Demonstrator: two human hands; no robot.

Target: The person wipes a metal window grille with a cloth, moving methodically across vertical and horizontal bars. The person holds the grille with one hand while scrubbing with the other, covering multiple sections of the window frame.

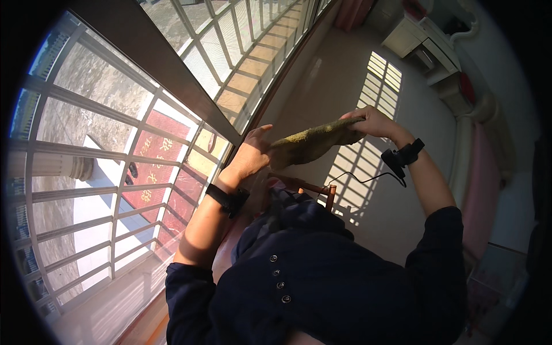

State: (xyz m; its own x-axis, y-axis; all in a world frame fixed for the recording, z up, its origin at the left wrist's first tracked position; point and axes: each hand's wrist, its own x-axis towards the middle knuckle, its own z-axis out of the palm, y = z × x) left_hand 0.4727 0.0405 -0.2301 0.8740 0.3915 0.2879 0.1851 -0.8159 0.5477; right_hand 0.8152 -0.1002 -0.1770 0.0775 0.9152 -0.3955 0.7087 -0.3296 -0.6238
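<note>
An olive-green cloth (315, 141) is stretched in the air between my two hands, in front of my body. My left hand (252, 154) grips its left end beside the window frame, with one finger sticking out toward the glass. At the other end, my right hand (376, 122) pinches a corner between thumb and fingers. The cloth sags a little and its folded upper edge catches the sunlight. Black bands with small devices sit on both wrists.
A sliding window (190, 69) with white bars (86, 146) runs along my left. Below the cloth stands a wooden piece of furniture (330, 195), partly hidden. A white dresser (417, 43) is at the far right, and a bed with a pink cover (482, 190) is on the right.
</note>
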